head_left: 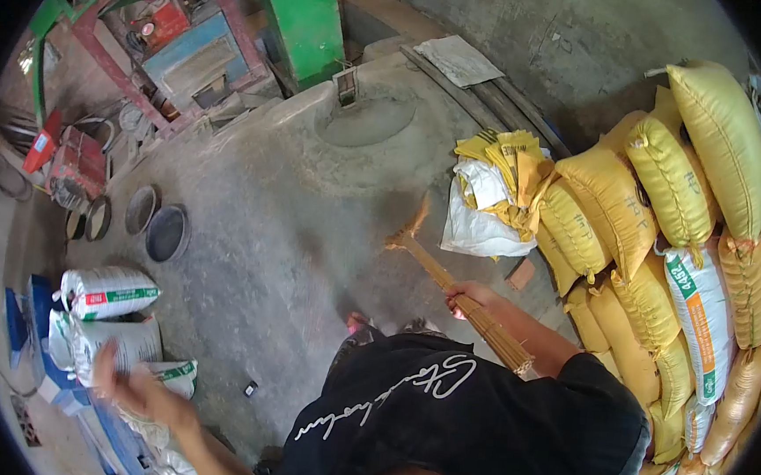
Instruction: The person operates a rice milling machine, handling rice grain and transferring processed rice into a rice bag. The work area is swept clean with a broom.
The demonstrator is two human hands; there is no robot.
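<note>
Black shirt [474, 420] foreground. Right hand [469, 298] clenched mid-shaft on stick broom [427, 267]: judged light, stiff bundle, springy tip. Left hand [127, 387] blurred, apparently open, empty, near white sacks [107, 293].

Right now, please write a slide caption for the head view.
Right hand grips a broom over the dusty concrete floor beside stacked yellow sacks; left hand free.
</note>
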